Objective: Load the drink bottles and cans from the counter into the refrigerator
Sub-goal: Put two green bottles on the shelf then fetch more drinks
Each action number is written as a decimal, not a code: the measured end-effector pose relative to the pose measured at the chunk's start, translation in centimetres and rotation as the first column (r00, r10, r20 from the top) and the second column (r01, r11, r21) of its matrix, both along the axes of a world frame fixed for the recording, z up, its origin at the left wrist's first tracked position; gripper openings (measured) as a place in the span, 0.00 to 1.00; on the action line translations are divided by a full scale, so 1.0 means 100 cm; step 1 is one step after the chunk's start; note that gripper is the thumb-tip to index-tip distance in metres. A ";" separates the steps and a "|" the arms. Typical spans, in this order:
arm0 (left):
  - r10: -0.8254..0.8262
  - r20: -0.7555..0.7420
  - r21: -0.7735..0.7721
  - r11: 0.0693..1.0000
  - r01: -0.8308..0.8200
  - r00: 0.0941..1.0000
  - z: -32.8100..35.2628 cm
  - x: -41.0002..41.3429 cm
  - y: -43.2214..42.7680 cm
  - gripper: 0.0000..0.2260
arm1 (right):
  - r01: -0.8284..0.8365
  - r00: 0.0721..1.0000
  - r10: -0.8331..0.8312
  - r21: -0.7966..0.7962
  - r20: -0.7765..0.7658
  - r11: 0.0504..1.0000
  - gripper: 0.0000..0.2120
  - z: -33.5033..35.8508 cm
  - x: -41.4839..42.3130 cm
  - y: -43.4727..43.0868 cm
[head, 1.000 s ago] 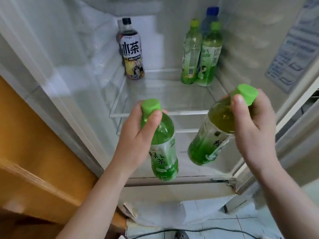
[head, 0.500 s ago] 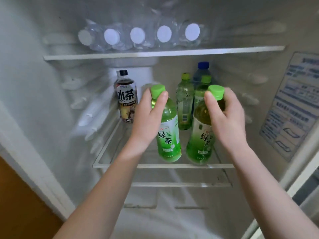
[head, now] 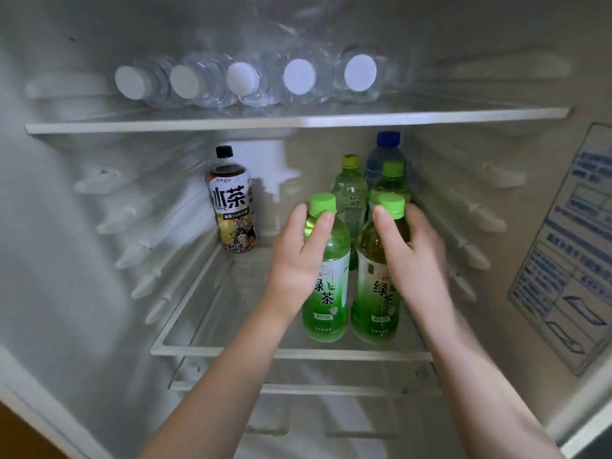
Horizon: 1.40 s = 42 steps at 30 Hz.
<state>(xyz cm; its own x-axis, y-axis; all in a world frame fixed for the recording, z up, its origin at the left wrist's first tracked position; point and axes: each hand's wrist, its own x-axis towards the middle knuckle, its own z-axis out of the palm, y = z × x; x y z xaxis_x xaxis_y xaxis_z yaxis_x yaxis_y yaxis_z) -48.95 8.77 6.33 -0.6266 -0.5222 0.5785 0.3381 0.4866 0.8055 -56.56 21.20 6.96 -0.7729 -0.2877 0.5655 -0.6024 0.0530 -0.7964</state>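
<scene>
- The refrigerator (head: pixel 82 226) stands open, its glass shelf (head: pixel 205 326) holding a dark tea bottle (head: pixel 233 207) at the back left.
- 5 clear bottles (head: pixel 245 81) lie on the upper shelf.
- The left hand (head: pixel 298 260) wraps the left green tea bottle (head: pixel 326 293); the right hand (head: pixel 414 256) wraps the right green tea bottle (head: pixel 376 293).
- Both bottles seem to rest upright on the shelf, touching.

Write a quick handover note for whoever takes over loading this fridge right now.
Left hand: shut on left green tea.
Right hand: shut on right green tea.
Both bottles upright at the front of the middle shelf; whether they are fully set down is unclear.
Already in: dark tea back left, three bottles back right, water bottles lying on the top shelf.
Left: let go of both; the counter is out of view, so check it.
</scene>
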 end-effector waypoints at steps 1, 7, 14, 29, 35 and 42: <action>-0.023 -0.015 0.006 1.000 0.023 1.000 -0.004 0.001 0.000 0.10 | 0.000 1.000 0.000 -0.010 0.012 1.000 0.14 -0.003 0.001 0.000; -0.006 -0.050 0.038 0.999 0.008 0.999 -0.058 0.020 0.008 0.20 | 0.027 0.995 -0.023 -0.035 0.093 0.999 0.19 -0.051 0.026 0.018; 0.056 0.160 -0.010 0.998 -0.055 0.986 -0.112 0.040 0.009 0.31 | 0.066 0.987 -0.094 0.202 0.133 0.977 0.28 -0.101 0.030 0.035; -0.057 0.298 0.045 0.998 0.045 0.953 -0.093 -0.024 -0.019 0.26 | 0.173 0.978 -0.195 0.242 0.071 0.955 0.23 -0.095 -0.010 0.004; -0.039 0.280 0.066 0.998 0.022 0.959 -0.097 -0.037 -0.025 0.26 | 0.189 0.975 -0.212 0.246 0.068 0.951 0.23 -0.096 -0.018 -0.002; -0.027 0.274 0.059 0.998 0.012 0.961 -0.099 -0.037 -0.025 0.26 | 0.190 0.974 -0.215 0.251 0.076 0.949 0.24 -0.095 -0.018 -0.002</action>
